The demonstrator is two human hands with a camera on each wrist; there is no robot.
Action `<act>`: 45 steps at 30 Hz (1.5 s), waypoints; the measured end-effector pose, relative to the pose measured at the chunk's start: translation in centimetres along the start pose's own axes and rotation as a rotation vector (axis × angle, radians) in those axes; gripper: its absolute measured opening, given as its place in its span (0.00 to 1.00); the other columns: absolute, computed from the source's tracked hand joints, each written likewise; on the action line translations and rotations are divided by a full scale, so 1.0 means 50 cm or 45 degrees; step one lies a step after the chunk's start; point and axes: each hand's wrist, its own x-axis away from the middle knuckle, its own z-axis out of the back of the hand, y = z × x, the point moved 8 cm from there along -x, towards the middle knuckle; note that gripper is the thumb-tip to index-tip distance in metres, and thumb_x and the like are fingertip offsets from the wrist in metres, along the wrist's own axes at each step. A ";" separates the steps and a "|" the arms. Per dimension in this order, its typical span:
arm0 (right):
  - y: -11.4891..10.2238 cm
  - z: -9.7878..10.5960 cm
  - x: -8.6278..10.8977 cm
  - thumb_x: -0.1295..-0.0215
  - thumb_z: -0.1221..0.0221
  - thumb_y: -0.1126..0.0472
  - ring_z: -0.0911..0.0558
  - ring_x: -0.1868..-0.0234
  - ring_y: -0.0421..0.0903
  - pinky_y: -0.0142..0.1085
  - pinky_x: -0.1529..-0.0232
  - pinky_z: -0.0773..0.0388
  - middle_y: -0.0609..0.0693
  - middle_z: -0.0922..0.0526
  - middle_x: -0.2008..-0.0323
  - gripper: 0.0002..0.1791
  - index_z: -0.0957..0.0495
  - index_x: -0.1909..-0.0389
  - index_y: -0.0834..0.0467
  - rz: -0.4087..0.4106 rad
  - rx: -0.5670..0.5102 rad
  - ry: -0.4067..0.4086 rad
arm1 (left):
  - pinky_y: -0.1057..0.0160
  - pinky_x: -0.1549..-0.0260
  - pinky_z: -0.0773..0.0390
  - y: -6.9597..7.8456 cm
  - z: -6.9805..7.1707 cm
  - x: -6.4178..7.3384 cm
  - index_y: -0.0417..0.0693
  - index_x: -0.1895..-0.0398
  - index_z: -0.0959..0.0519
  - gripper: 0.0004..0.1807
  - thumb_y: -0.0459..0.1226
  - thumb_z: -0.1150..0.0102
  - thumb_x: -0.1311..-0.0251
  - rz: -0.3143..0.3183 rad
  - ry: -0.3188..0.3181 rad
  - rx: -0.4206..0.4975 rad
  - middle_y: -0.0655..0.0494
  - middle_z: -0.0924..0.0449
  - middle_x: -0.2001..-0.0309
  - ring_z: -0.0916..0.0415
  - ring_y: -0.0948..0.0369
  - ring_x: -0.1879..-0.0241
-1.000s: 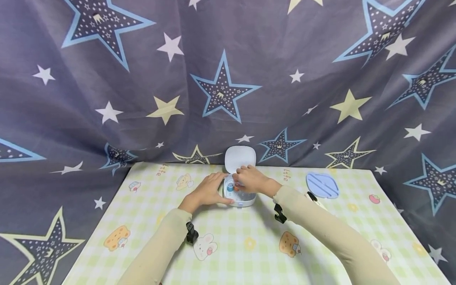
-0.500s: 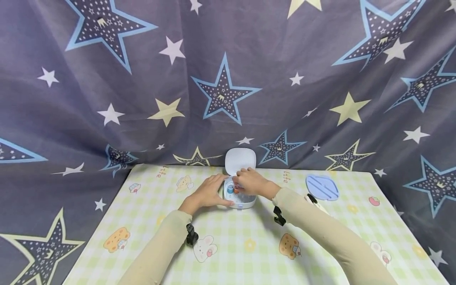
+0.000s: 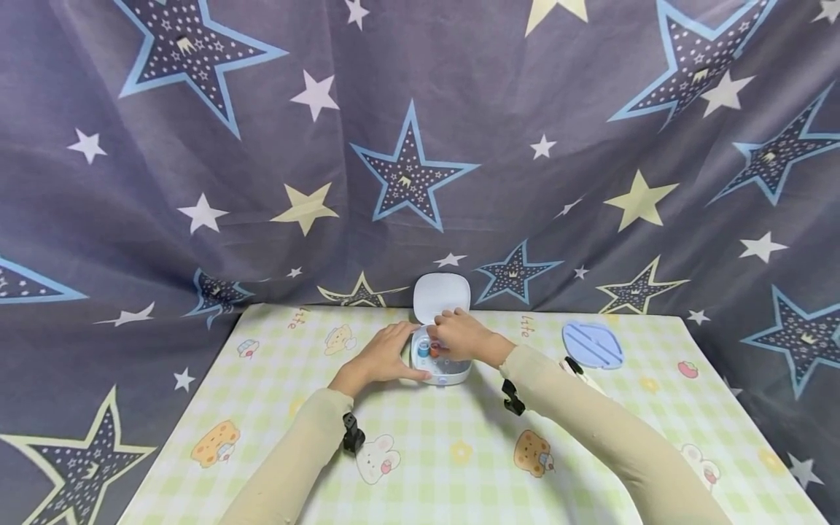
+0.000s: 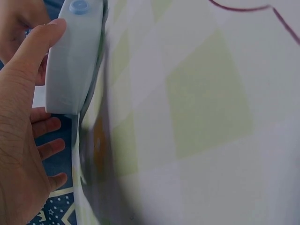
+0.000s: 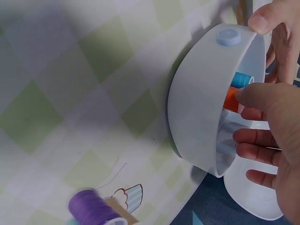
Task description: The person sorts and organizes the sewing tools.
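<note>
A small white sewing box (image 3: 443, 379) stands at the table's back with its lid (image 3: 442, 297) raised. My left hand (image 3: 383, 355) holds the box at its left side, the thumb on the front rim and the fingers at the far side. Inside, a blue thread spool (image 3: 424, 348) stands at the left. Beside it is an orange thread spool (image 5: 231, 99), pinched by the thumb and index finger of my right hand (image 3: 462, 335). In the right wrist view the other right fingers reach loosely into the box. The lower part of the orange spool is hidden behind the box wall.
A light blue slotted plastic piece (image 3: 593, 344) lies at the back right of the checked tablecloth (image 3: 459, 481). Near my right forearm lie a purple thread spool (image 5: 91, 206) and a tan one (image 5: 121, 209). A star-printed curtain (image 3: 420, 146) hangs right behind the table.
My right hand has shifted only slightly, and the orange spool sits a touch lower, close beside the blue one. The left hand keeps its place on the box.
</note>
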 end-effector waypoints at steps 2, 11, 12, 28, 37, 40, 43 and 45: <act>-0.001 0.001 0.003 0.37 0.32 0.50 0.20 0.60 0.49 0.43 0.58 0.24 0.49 0.18 0.64 0.10 0.18 0.62 0.52 0.003 -0.010 0.006 | 0.46 0.25 0.40 -0.005 -0.006 -0.001 0.45 0.25 0.37 0.59 0.66 0.26 0.56 0.013 -0.013 0.003 0.48 0.30 0.31 0.35 0.47 0.29; 0.036 0.052 0.035 0.38 0.32 0.53 0.19 0.54 0.51 0.47 0.50 0.22 0.51 0.17 0.59 0.15 0.18 0.53 0.55 -0.041 -0.134 0.096 | 0.46 0.26 0.38 -0.010 -0.014 -0.006 0.45 0.24 0.37 0.60 0.65 0.25 0.57 0.002 0.003 0.022 0.49 0.30 0.31 0.34 0.49 0.30; 0.043 0.059 0.041 0.37 0.32 0.54 0.19 0.54 0.51 0.48 0.50 0.22 0.51 0.17 0.58 0.15 0.18 0.53 0.55 -0.051 -0.150 0.108 | 0.46 0.26 0.38 -0.011 -0.014 -0.006 0.44 0.24 0.37 0.60 0.65 0.25 0.57 0.002 0.007 0.024 0.49 0.30 0.31 0.34 0.49 0.30; 0.193 0.107 0.236 0.37 0.33 0.60 0.21 0.62 0.51 0.49 0.59 0.23 0.53 0.15 0.59 0.11 0.17 0.55 0.56 -0.226 -0.237 0.350 | 0.43 0.26 0.39 -0.012 -0.011 -0.010 0.43 0.24 0.38 0.62 0.65 0.24 0.59 0.023 0.025 0.070 0.46 0.31 0.30 0.35 0.47 0.29; 0.220 0.060 0.303 0.38 0.32 0.62 0.23 0.64 0.49 0.47 0.62 0.26 0.51 0.17 0.64 0.08 0.17 0.58 0.55 -0.265 -0.261 0.301 | 0.43 0.26 0.39 -0.013 -0.015 -0.009 0.45 0.23 0.39 0.63 0.65 0.24 0.60 0.055 -0.014 0.081 0.48 0.32 0.29 0.36 0.47 0.29; 0.219 0.047 0.313 0.39 0.31 0.61 0.23 0.63 0.49 0.47 0.62 0.26 0.52 0.17 0.61 0.10 0.17 0.58 0.56 -0.268 -0.276 0.288 | 0.43 0.26 0.38 -0.012 -0.009 -0.010 0.45 0.23 0.39 0.63 0.65 0.23 0.61 0.066 -0.012 0.103 0.48 0.32 0.29 0.36 0.47 0.29; 0.214 0.036 0.323 0.41 0.31 0.61 0.22 0.63 0.48 0.47 0.61 0.25 0.53 0.16 0.60 0.11 0.17 0.58 0.57 -0.273 -0.280 0.280 | 0.42 0.26 0.38 -0.011 -0.005 -0.010 0.46 0.23 0.39 0.64 0.65 0.22 0.61 0.076 -0.021 0.127 0.48 0.32 0.29 0.36 0.47 0.29; 0.211 0.028 0.330 0.40 0.31 0.59 0.23 0.64 0.48 0.46 0.62 0.24 0.53 0.17 0.62 0.11 0.16 0.59 0.57 -0.275 -0.280 0.278 | 0.42 0.26 0.38 -0.010 -0.003 -0.011 0.47 0.23 0.39 0.63 0.65 0.22 0.61 0.080 -0.031 0.138 0.48 0.33 0.28 0.37 0.47 0.29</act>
